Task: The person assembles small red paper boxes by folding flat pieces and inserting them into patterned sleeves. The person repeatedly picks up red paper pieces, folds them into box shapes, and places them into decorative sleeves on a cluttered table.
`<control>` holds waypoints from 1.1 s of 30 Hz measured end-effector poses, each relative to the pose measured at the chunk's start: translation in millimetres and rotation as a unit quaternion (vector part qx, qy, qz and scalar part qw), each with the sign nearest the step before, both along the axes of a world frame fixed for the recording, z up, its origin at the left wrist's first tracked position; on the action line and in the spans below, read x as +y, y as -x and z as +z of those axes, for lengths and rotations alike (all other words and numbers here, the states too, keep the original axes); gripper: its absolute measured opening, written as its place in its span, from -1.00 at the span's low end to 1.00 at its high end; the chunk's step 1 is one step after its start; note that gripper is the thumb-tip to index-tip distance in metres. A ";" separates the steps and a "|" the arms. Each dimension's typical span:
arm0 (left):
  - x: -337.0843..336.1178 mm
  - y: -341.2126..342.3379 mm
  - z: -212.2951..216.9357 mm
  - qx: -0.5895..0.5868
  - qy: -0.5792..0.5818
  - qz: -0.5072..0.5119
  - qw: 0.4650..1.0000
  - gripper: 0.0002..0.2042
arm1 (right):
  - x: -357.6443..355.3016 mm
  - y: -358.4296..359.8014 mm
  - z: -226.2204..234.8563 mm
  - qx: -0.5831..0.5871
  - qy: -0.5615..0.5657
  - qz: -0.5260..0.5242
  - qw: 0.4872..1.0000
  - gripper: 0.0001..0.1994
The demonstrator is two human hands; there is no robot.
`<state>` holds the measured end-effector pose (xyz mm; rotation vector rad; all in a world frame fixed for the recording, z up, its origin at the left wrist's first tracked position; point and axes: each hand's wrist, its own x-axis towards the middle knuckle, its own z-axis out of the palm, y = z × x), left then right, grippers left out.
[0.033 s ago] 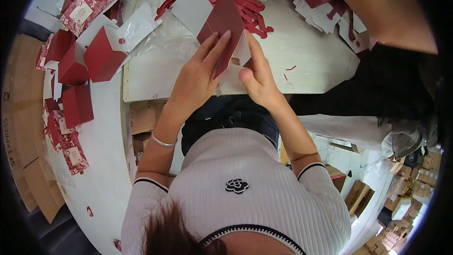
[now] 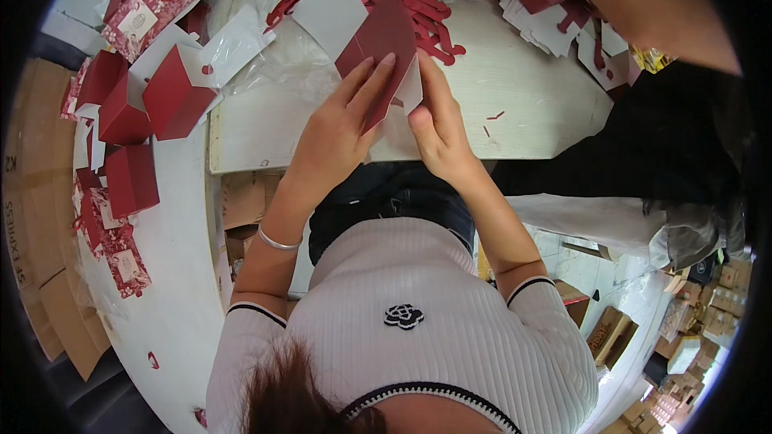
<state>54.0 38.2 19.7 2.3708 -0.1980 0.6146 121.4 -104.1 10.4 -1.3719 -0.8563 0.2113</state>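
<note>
Both my hands hold a dark red carton point(image 2: 384, 36) with a white inside, partly folded, above the near part of the table. Its broad white flap point(image 2: 330, 14) sticks out to the upper left. My left hand point(image 2: 342, 124) lies along the red left face, fingers stretched over it and pressing. At the other side my right hand point(image 2: 441, 124) has its fingers behind the carton and its thumb by a small white end flap point(image 2: 411, 88). The ends of the right fingers are hidden by the carton.
Red strips point(image 2: 430, 20) are heaped at the back of the table point(image 2: 515, 88). Folded red boxes point(image 2: 177, 96) and flower-patterned boxes point(image 2: 165, 4) stand at the left. Flat white-and-red cartons point(image 2: 539, 24) lie back right, near another person's arm point(image 2: 667, 16). Clear plastic point(image 2: 277, 72) lies left of the carton.
The small white end flap by my right thumb has shifted slightly, and the carton has tilted a little. The other person's arm at the right has moved, uncovering something yellow.
</note>
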 end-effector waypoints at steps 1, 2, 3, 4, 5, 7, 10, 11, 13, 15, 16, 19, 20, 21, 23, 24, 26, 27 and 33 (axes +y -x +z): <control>-3.6 -0.1 -1.2 -0.010 -0.013 0.012 1.000 -0.41 | 0.4 0.6 3.5 -0.030 0.015 -0.030 0.999 -0.18; -6.5 -0.3 -2.0 -0.020 -0.025 0.025 0.999 -0.39 | 0.3 1.3 6.5 -0.060 0.031 -0.061 0.996 -0.19; -8.1 -0.8 -1.9 -0.026 -0.031 0.032 0.999 -0.38 | -0.6 2.2 9.1 -0.093 0.019 -0.061 0.994 -0.19; -9.3 -1.0 -1.7 -0.032 -0.037 0.039 0.998 -0.38 | -2.1 4.1 11.5 -0.127 0.008 -0.062 0.990 -0.19; -10.5 -1.1 -1.4 -0.037 -0.042 0.047 0.997 -0.37 | -3.0 5.3 13.4 -0.161 -0.003 -0.062 0.985 -0.19; -15.0 0.6 6.6 -0.038 -0.046 0.056 0.997 -0.39 | -0.8 7.0 15.9 -0.190 0.027 -0.092 0.977 -0.19; -14.0 1.1 17.5 -0.080 -0.045 0.088 0.992 -0.42 | 2.7 6.2 16.5 -0.195 0.013 -0.085 0.977 -0.17; -13.0 1.1 21.0 -0.100 -0.044 0.102 0.989 -0.43 | 2.8 3.3 16.2 -0.212 -0.003 -0.082 0.974 -0.17; -14.3 5.7 32.6 -0.114 -0.040 0.104 0.987 -0.43 | 2.1 -0.6 13.2 -0.251 -0.031 -0.075 0.965 -0.17; -13.4 8.1 36.5 -0.118 -0.038 0.113 0.986 -0.39 | 1.9 -2.6 14.8 -0.239 -0.031 -0.085 0.967 -0.19; -12.4 8.7 37.8 -0.118 -0.044 0.115 0.985 -0.38 | 1.2 -2.9 15.6 -0.234 -0.030 -0.092 0.968 -0.20; -7.5 11.7 42.8 -0.123 -0.065 0.118 0.983 -0.36 | -6.9 -12.5 17.4 -0.278 -0.013 -0.165 0.946 -0.30; -6.1 11.9 44.4 -0.126 -0.060 0.104 0.985 -0.37 | -10.9 -16.9 19.1 -0.313 -0.005 -0.189 0.931 -0.33; -5.6 12.3 45.2 -0.128 -0.055 0.091 0.986 -0.37 | -12.7 -17.3 26.5 -0.371 0.008 -0.197 0.907 -0.41; -3.0 12.6 45.3 -0.129 -0.027 0.073 0.989 -0.40 | -17.5 -15.4 39.5 -0.432 0.086 -0.171 0.881 -0.41; -1.6 11.8 46.7 -0.129 -0.007 0.066 0.989 -0.41 | -21.4 -15.1 42.8 -0.461 0.122 -0.160 0.864 -0.41; 0.6 11.0 46.6 -0.114 0.029 0.054 0.992 -0.44 | -26.3 -22.4 40.3 -0.466 0.130 -0.139 0.864 -0.46; 2.0 11.1 42.2 -0.099 0.048 0.049 0.993 -0.45 | -27.6 -22.2 40.6 -0.435 0.128 -0.109 0.885 -0.46; 1.5 10.3 44.1 -0.091 -0.013 0.068 0.993 -0.50 | -20.8 -11.8 47.2 -0.339 0.161 -0.078 0.923 -0.52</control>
